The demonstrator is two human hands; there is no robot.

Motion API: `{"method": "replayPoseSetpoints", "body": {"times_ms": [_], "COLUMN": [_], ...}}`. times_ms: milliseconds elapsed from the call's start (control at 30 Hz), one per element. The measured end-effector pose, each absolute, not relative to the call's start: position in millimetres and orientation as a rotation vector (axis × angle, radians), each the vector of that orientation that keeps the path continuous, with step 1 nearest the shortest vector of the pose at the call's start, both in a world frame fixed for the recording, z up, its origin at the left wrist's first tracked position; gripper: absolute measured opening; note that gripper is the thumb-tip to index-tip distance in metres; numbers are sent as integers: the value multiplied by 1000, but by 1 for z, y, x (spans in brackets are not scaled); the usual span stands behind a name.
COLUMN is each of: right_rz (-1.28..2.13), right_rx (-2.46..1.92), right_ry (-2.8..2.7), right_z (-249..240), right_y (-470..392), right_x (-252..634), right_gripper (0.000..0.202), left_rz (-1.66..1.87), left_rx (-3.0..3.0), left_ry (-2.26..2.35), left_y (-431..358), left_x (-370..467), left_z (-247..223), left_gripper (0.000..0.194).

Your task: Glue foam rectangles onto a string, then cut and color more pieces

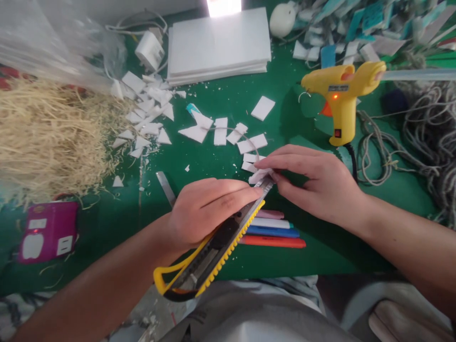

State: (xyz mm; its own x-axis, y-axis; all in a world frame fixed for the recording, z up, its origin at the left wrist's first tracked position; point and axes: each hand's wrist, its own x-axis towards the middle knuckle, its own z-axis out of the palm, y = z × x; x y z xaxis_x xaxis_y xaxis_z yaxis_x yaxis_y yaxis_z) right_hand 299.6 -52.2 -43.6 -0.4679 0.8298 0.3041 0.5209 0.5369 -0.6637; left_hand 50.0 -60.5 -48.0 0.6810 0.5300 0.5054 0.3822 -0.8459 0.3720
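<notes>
Gripping cutter (233, 228) near table edge (285, 272)

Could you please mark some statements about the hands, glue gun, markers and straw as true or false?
1. The left hand holds the yellow cutter. True.
2. The glue gun is blue. False: it is yellow.
3. The right hand is near the cutter's blade end. True.
4. The orange marker lies beside the blue marker. True.
5. The straw is beside the glue gun. False: it lies across the table, on the left.
</notes>
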Motion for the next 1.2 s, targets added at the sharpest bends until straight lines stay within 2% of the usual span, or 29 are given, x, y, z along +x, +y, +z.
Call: {"method": "replayPoseSetpoints", "body": {"times_ms": [167, 900, 1067, 1200], "right_rz": [645, 653, 665, 675], "right_rx": [-1079, -1053, -1043, -1052], "right_ry": [-2170, -2167, -2176, -2190], "right_z": [-44, -46, -46, -46], "right_y": [-52, -53, -54, -53], "right_x": [299, 299, 299, 299], "right_gripper": [34, 37, 40, 40], "left_rz": [767, 724, 897, 898], "left_rx": [2674, 2708, 2686, 2672], "left_ry": [752, 756, 735, 743], "left_y": [-61, -60, -60, -61], "left_x": [51, 50, 51, 50], "left_z": [-34, -36, -47, -52], "left_gripper": [25, 25, 26, 26]}}
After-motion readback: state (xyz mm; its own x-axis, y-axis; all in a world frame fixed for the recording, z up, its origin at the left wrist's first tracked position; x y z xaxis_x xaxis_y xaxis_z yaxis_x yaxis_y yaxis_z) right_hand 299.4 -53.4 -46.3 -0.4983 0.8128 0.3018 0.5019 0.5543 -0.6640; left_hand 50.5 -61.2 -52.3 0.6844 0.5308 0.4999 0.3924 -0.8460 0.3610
